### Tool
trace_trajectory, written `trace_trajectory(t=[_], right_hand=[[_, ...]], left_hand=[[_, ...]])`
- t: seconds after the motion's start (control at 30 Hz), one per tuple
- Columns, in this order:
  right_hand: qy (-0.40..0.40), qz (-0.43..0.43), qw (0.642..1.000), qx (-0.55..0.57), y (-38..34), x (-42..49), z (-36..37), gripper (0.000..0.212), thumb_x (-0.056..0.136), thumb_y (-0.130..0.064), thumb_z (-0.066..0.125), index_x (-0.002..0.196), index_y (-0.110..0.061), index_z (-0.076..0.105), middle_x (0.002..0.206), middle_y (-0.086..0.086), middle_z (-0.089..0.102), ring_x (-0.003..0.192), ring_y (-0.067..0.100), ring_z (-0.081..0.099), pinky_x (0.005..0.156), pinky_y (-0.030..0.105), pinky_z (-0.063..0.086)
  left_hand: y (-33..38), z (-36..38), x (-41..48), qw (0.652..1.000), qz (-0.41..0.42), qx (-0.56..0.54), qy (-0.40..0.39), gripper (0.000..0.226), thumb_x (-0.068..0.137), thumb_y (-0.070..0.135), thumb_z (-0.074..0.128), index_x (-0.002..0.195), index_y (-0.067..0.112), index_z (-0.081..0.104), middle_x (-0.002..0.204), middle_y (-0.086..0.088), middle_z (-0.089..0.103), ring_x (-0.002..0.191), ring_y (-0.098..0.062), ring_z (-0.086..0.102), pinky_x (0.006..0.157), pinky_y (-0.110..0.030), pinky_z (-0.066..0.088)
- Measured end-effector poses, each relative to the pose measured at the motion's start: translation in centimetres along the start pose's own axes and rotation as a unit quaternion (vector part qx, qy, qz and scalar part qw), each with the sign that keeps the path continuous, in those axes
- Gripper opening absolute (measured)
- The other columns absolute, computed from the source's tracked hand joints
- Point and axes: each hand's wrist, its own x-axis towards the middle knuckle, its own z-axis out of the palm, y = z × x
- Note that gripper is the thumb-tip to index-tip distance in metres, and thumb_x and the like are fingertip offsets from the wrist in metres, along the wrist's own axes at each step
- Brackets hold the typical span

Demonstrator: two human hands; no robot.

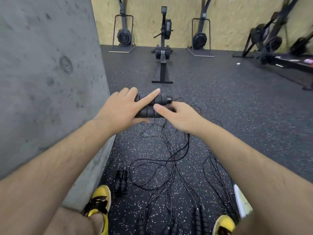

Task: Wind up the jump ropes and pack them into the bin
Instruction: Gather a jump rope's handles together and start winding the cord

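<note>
Speckled black rubber floor runs to a chipboard wall. Two ribbed black foam handles lie side by side in the left hand, its grip wrapped around them, forefinger laid straight on top. The right hand pinches their lower end, thumb on foam. Thin black ropes trail tangled on the floor.

On my left stands a grey concrete wall with small pits in its surface, and it runs close beside me. Under me is a dark rubber floor with white speckles. At the far end I see a plywood wall of pale yellow colour. Against it stand two black fan machines on metal frames, and between them a rowing machine points toward me. More black equipment leans at the far right, a little blurred.
</note>
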Motion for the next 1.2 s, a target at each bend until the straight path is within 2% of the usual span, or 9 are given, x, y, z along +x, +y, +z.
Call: trace_trajectory(t=[0.1,0.2,0.37,0.53,0.63,0.8,0.93,1.07,1.2], right_hand=[[0.031,-0.038,0.999,-0.002,0.1,-0.8,-0.5,0.043,0.094,-0.06,0.051,0.085,-0.021,0.065,0.062,-0.013,0.054,0.047,-0.002,0.045,0.051,0.021,0.038],[0.044,-0.053,0.998,-0.006,0.1,-1.3,-1.4,0.038,0.095,-0.057,0.052,0.083,-0.022,0.062,0.064,-0.013,0.055,0.048,-0.004,0.047,0.046,0.014,0.035],[0.046,-0.017,0.998,-0.036,0.7,-1.8,-2.0,0.048,0.091,-0.063,0.055,0.085,-0.016,0.065,0.062,-0.011,0.056,0.046,0.0,0.045,0.049,0.023,0.036],[0.071,0.031,0.997,-0.006,0.8,-1.8,-2.9,0.046,0.077,-0.058,0.075,0.085,-0.012,0.072,0.07,0.002,0.068,0.062,0.013,0.058,0.062,0.031,0.047],[0.086,0.062,0.994,-0.041,0.7,-1.9,-3.2,0.043,0.073,-0.053,0.08,0.081,-0.013,0.07,0.07,-0.001,0.067,0.064,0.015,0.061,0.06,0.029,0.047],[0.117,0.068,0.987,-0.091,0.3,-2.3,-3.1,0.041,0.075,-0.05,0.08,0.069,-0.014,0.06,0.058,-0.005,0.057,0.055,0.016,0.054,0.053,0.027,0.039],[0.144,0.029,0.984,-0.102,-0.1,-2.6,-2.9,0.033,0.078,-0.045,0.079,0.091,-0.02,0.063,0.085,-0.005,0.063,0.079,0.015,0.06,0.066,0.031,0.045],[0.158,-0.012,0.98,-0.12,0.2,-2.3,-2.4,0.03,0.08,-0.04,0.078,0.095,-0.021,0.062,0.095,-0.003,0.063,0.09,0.019,0.06,0.08,0.036,0.05],[0.138,-0.082,0.977,-0.142,0.8,-2.2,-2.5,0.014,0.091,-0.03,0.067,0.097,-0.018,0.062,0.1,-0.002,0.058,0.096,0.021,0.055,0.087,0.038,0.045]], left_hand=[[0.7,0.1,0.2,0.998,-0.031,-0.048,0.003,0.108,0.077,0.091,0.038,0.161,0.026,0.024,0.09,-0.007,0.046,0.073,-0.028,0.051,0.056,-0.032,0.034],[1.2,0.1,0.4,0.995,-0.044,-0.088,0.018,0.105,0.077,0.091,0.038,0.16,0.027,0.028,0.093,-0.004,0.048,0.078,-0.028,0.056,0.058,-0.032,0.04],[2.0,0.2,0.9,0.996,-0.022,-0.084,0.027,0.096,0.082,0.088,0.035,0.158,0.03,0.034,0.09,-0.005,0.048,0.074,-0.027,0.053,0.054,-0.034,0.046],[2.3,0.5,1.3,0.997,0.016,-0.068,0.036,0.088,0.086,0.082,0.039,0.156,0.03,0.038,0.087,-0.007,0.047,0.069,-0.027,0.049,0.052,-0.037,0.047],[2.6,0.5,1.4,0.998,0.028,-0.047,0.036,0.084,0.087,0.079,0.041,0.155,0.029,0.04,0.087,-0.009,0.049,0.068,-0.028,0.049,0.052,-0.037,0.046],[2.6,0.7,1.4,0.998,0.008,-0.044,0.037,0.086,0.087,0.081,0.04,0.155,0.029,0.041,0.087,-0.009,0.048,0.068,-0.028,0.049,0.053,-0.036,0.042],[2.3,0.7,1.4,0.998,-0.001,-0.041,0.044,0.087,0.085,0.081,0.043,0.155,0.029,0.041,0.087,-0.008,0.048,0.069,-0.027,0.049,0.054,-0.034,0.04],[2.3,0.9,1.4,0.999,0.0,-0.037,0.038,0.086,0.085,0.082,0.041,0.154,0.031,0.042,0.087,-0.008,0.047,0.069,-0.027,0.048,0.055,-0.034,0.039],[2.0,1.1,1.3,0.998,-0.002,-0.04,0.042,0.085,0.084,0.082,0.045,0.153,0.032,0.043,0.087,-0.007,0.046,0.07,-0.026,0.048,0.055,-0.033,0.039]])
